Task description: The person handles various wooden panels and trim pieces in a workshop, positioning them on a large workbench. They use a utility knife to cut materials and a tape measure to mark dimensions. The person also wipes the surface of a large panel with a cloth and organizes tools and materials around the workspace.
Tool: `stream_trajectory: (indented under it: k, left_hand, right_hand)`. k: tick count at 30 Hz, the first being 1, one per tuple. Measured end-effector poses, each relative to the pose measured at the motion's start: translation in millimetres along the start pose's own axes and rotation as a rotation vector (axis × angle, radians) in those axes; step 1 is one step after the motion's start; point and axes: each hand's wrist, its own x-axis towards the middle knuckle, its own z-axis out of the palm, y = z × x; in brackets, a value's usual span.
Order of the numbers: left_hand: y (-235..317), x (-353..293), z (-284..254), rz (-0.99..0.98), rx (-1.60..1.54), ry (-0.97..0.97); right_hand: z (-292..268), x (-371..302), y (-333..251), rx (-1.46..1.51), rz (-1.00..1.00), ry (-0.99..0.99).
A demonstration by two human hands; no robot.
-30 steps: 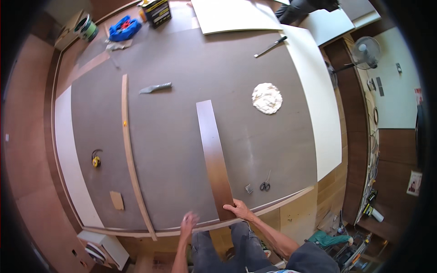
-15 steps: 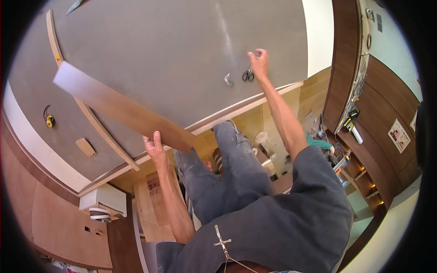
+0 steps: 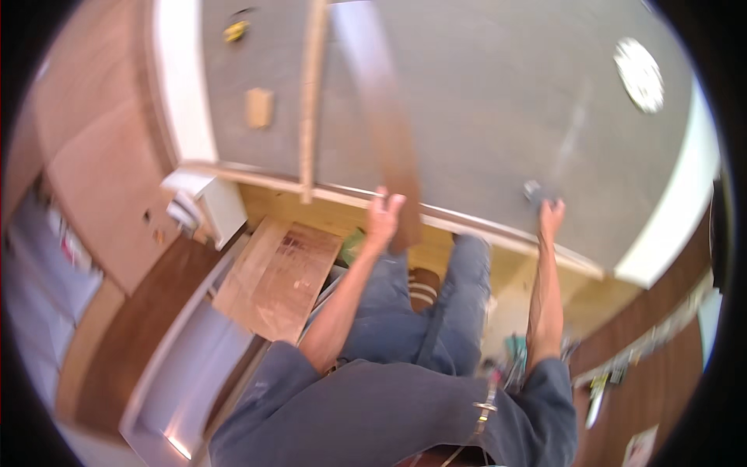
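Note:
My left hand (image 3: 383, 222) grips a long brown wood strip (image 3: 397, 144) near its lower end, thumb up. The strip slants away over the grey tabletop (image 3: 482, 101) and blurs toward its pale far end. On the right, my right hand (image 3: 551, 218) reaches to the tabletop's near edge. Its fingers touch or nearly touch the dark scissors (image 3: 548, 196), smeared by motion, so I cannot tell whether they hold them. A small clear packet (image 3: 532, 189) lies just left of the scissors.
A narrow wooden batten (image 3: 311, 93) crosses the tabletop on the left. Beyond it lie a yellow tape measure (image 3: 236, 31) and a small tan block (image 3: 259, 107). A white round piece (image 3: 640, 75) is at the far right. A brown wood panel (image 3: 288, 268) stands below, near my left arm.
The view has swung, moving the table's contents across the picture. The wood strip now points more straight away from me. My right hand has come down close to the scissors.

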Motion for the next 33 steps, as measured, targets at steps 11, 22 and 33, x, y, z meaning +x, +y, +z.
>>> stream_trajectory:
  k: [11,22,33]
  left_hand:
    - [-51.2,6.8,-85.6,0.099,-0.084,0.200]
    - [-127.3,184.8,-188.7,0.117,0.464,0.362]
    - [-125.2,151.6,-196.8,0.030,0.169,0.028]
  right_hand:
    - [36.1,-17.4,-46.6,-0.383,-0.182,0.069]
    - [42.9,-102.0,-94.1,0.059,-0.156,-0.289]
    - [116.9,-213.2,-158.1,0.031,-0.263,-0.536]
